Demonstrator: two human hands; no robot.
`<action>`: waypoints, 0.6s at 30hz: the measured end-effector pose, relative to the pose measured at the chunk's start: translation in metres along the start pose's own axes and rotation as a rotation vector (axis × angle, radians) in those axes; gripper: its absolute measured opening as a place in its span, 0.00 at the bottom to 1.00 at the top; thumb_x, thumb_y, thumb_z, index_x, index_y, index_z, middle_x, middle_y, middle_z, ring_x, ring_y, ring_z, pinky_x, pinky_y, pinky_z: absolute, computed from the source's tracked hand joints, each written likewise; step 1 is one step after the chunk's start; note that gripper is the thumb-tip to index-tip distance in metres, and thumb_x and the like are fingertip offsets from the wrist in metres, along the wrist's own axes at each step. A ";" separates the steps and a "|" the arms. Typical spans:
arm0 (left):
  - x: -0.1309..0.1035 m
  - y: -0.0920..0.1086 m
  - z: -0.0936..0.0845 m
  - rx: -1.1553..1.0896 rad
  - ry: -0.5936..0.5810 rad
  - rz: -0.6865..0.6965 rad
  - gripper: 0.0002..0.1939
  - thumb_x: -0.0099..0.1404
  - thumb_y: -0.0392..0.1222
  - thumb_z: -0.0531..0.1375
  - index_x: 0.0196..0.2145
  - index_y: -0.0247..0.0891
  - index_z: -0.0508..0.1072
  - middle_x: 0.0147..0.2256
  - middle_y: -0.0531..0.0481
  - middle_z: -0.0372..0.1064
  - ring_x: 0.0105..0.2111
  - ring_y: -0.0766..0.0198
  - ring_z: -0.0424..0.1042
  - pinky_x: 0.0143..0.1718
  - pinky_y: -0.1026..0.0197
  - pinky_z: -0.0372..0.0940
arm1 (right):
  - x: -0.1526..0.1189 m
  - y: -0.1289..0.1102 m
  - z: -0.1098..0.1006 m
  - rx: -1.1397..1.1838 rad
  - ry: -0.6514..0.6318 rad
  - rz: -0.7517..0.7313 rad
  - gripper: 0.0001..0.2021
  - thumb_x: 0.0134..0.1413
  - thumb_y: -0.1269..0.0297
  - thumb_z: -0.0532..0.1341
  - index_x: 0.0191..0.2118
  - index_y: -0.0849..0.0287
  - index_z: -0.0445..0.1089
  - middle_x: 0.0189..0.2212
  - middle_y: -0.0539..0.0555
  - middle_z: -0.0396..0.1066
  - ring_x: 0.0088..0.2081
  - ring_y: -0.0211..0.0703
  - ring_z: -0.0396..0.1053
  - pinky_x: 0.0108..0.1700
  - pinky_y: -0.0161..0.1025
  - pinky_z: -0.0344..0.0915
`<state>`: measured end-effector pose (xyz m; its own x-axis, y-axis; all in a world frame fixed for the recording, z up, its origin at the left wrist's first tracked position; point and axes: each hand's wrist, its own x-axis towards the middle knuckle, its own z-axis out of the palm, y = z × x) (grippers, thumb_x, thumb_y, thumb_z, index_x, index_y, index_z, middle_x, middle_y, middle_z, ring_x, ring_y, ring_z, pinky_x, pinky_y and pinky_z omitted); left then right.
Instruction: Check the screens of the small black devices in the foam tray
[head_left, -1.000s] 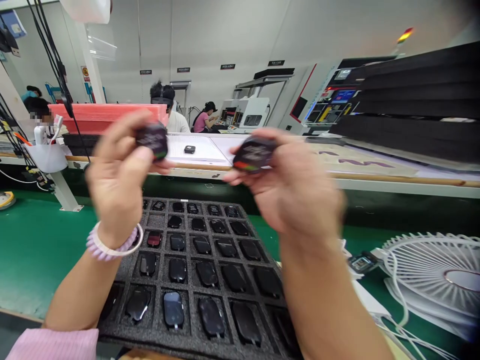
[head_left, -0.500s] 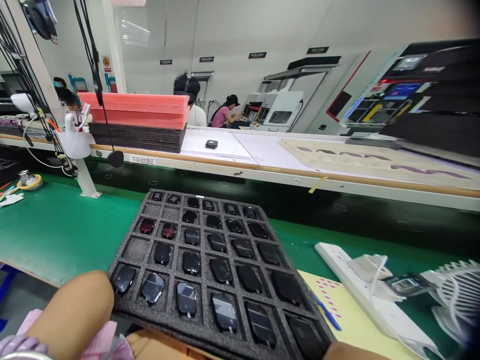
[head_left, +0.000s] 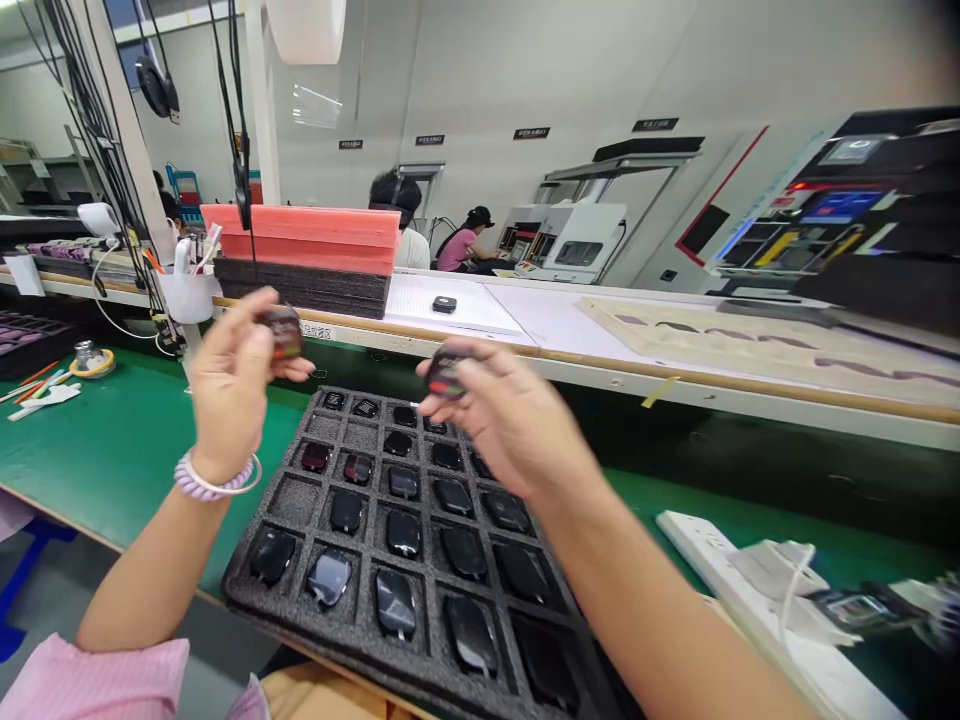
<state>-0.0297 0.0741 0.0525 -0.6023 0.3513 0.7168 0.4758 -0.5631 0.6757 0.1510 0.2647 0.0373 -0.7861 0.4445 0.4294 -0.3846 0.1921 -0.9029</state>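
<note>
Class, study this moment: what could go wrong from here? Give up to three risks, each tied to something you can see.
A unit might slip: the left hand and the right hand each hold a dark unit in midair.

The right hand's unit, if dropped, could strike the panels in the tray.

The right forearm crosses over the tray, so it might brush panels there.

Before you: one white shelf [head_left: 559,330]; below it, green worktop [head_left: 150,440]; behind it, grey wall [head_left: 480,70] and white machine [head_left: 592,235].
</note>
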 end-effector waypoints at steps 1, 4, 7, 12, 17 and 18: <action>-0.003 -0.010 0.001 0.013 -0.019 -0.083 0.19 0.65 0.49 0.64 0.50 0.40 0.71 0.37 0.49 0.72 0.26 0.69 0.73 0.26 0.67 0.72 | 0.004 0.014 0.009 0.023 -0.011 0.058 0.22 0.54 0.49 0.71 0.48 0.52 0.67 0.40 0.56 0.75 0.29 0.45 0.75 0.27 0.38 0.71; -0.016 -0.045 0.000 0.079 -0.211 -0.418 0.20 0.60 0.44 0.66 0.48 0.34 0.71 0.31 0.52 0.69 0.21 0.71 0.69 0.21 0.70 0.67 | 0.012 0.055 0.029 0.095 -0.044 0.294 0.23 0.46 0.54 0.74 0.43 0.57 0.66 0.33 0.53 0.74 0.21 0.37 0.70 0.21 0.30 0.62; -0.027 -0.082 -0.009 0.114 -0.382 -0.583 0.27 0.59 0.38 0.65 0.56 0.35 0.67 0.39 0.48 0.71 0.25 0.72 0.71 0.27 0.68 0.70 | 0.012 0.083 0.035 0.136 -0.073 0.430 0.22 0.45 0.60 0.71 0.45 0.58 0.66 0.35 0.54 0.74 0.24 0.38 0.72 0.25 0.31 0.65; -0.030 -0.137 -0.027 0.269 -0.611 -0.583 0.36 0.62 0.37 0.60 0.66 0.33 0.54 0.45 0.41 0.69 0.33 0.63 0.74 0.36 0.58 0.72 | 0.008 0.099 0.032 0.172 -0.125 0.488 0.33 0.39 0.71 0.67 0.55 0.55 0.61 0.42 0.54 0.72 0.31 0.42 0.75 0.34 0.36 0.71; -0.026 -0.166 -0.044 0.545 -0.640 -0.467 0.35 0.61 0.43 0.64 0.64 0.35 0.62 0.38 0.43 0.69 0.45 0.51 0.65 0.52 0.48 0.64 | 0.014 0.117 0.028 -0.091 -0.208 0.396 0.30 0.49 0.64 0.65 0.58 0.57 0.57 0.41 0.55 0.69 0.33 0.45 0.75 0.37 0.42 0.72; -0.026 -0.169 -0.046 0.597 -0.656 -0.444 0.35 0.61 0.45 0.64 0.63 0.36 0.64 0.39 0.43 0.69 0.47 0.49 0.63 0.55 0.46 0.61 | 0.016 0.122 0.027 -0.255 -0.229 0.355 0.27 0.52 0.63 0.64 0.57 0.58 0.58 0.41 0.55 0.69 0.33 0.45 0.74 0.37 0.44 0.73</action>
<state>-0.1244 0.1258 -0.0881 -0.4155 0.8853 0.2088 0.6461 0.1257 0.7528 0.0782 0.2714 -0.0649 -0.9443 0.3233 0.0621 0.0343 0.2843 -0.9581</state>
